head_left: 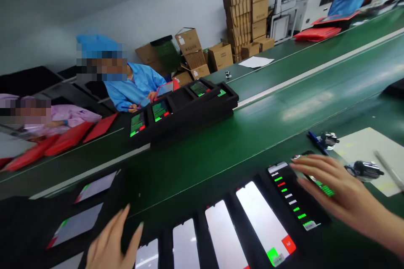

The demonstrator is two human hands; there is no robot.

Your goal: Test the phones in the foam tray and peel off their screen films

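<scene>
My right hand (pixel 342 189) lies open on a phone (pixel 288 189), my left hand (pixel 113 248) holds nothing, and one careless brush could knock the phone from its tray (pixel 232 235).

We record white phone screens (pixel 263 218) with green and red corner blocks, a black phone display (pixel 292 193) with green, red and white bars, a black foam tray (pixel 179 113), a green conveyor belt (pixel 221 164), and a blue smock (pixel 132 86).

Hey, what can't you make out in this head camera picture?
Head view:
The phone under the right hand: partly hidden by the fingers.
The phones along the bottom: cut off by the lower edge.
The left hand: wrist cut off by the lower edge.
The small text on the lit screen: too small to read.
</scene>
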